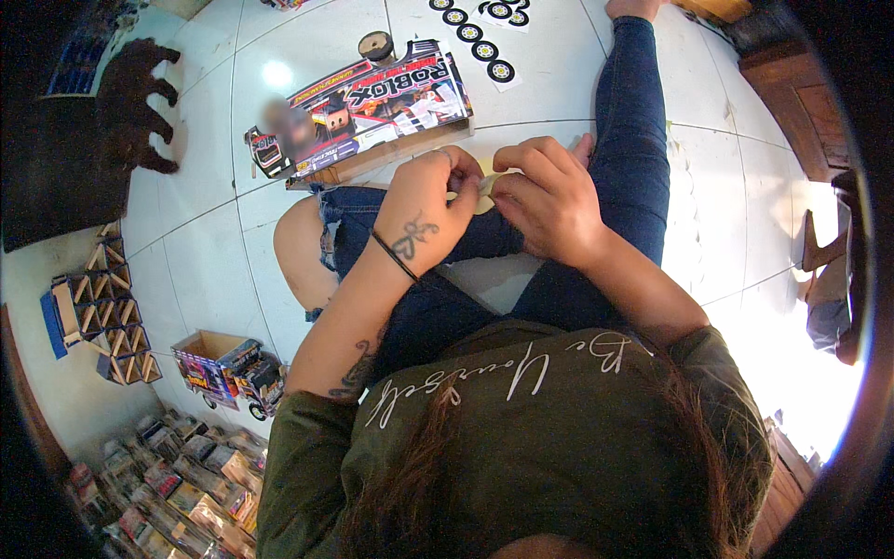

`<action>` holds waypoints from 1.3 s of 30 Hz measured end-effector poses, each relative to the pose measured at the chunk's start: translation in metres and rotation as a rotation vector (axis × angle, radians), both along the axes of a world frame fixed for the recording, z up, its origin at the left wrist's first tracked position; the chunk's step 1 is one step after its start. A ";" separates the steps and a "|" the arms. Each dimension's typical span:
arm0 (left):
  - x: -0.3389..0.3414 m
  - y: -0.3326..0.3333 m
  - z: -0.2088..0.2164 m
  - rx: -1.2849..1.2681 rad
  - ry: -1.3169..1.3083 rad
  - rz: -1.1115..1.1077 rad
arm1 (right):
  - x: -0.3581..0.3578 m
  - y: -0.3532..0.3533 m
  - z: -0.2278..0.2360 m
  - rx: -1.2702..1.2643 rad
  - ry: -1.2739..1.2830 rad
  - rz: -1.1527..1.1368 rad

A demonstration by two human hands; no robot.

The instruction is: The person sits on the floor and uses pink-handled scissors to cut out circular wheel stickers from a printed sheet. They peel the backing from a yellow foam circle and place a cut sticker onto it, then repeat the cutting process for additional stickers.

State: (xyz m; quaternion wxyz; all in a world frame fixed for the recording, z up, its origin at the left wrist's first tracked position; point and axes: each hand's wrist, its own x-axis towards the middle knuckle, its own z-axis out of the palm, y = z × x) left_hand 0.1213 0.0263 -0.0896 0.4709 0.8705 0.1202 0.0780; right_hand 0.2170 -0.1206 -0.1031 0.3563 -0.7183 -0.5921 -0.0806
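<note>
Both my hands meet above my lap, fingertips close together. A small pale yellow piece [486,193], thin like paper or sticker backing, shows between them; its kind is partly hidden by the fingers. My left hand [430,197] is closed, thumb and fingers pinching the piece's left side. From the right, my right hand [549,197] pinches it with thumb and forefinger. Just beyond my left hand lies a wooden toy truck body [391,154] covered with colourful printed sheets. A brown tape roll [376,46] rests against its far edge.
Strips of printed wheel stickers [477,42] lie on the white tiled floor [549,65] ahead. A finished-looking toy truck [223,368] stands at left, near stacked wooden frames [107,307] and many wrapped toys [177,480]. My outstretched leg [633,121] runs along the right.
</note>
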 end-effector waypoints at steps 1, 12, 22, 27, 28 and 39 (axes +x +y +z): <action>0.000 0.003 -0.004 -0.086 0.086 0.006 | 0.002 -0.002 -0.003 -0.005 -0.008 0.003; 0.002 0.042 -0.030 0.305 -0.353 0.311 | 0.024 -0.009 -0.038 -0.301 0.322 0.043; 0.020 0.061 -0.026 0.931 -0.632 0.211 | 0.025 0.097 -0.004 0.026 1.721 -0.079; 0.036 0.112 -0.042 0.835 -0.539 0.243 | 0.074 0.143 -0.031 -0.095 1.259 -0.161; 0.041 0.123 -0.047 0.750 -0.488 0.289 | 0.092 0.156 -0.038 -0.163 1.030 -0.215; 0.104 0.244 -0.088 0.026 0.274 0.165 | 0.184 0.238 -0.085 -0.690 0.661 -0.107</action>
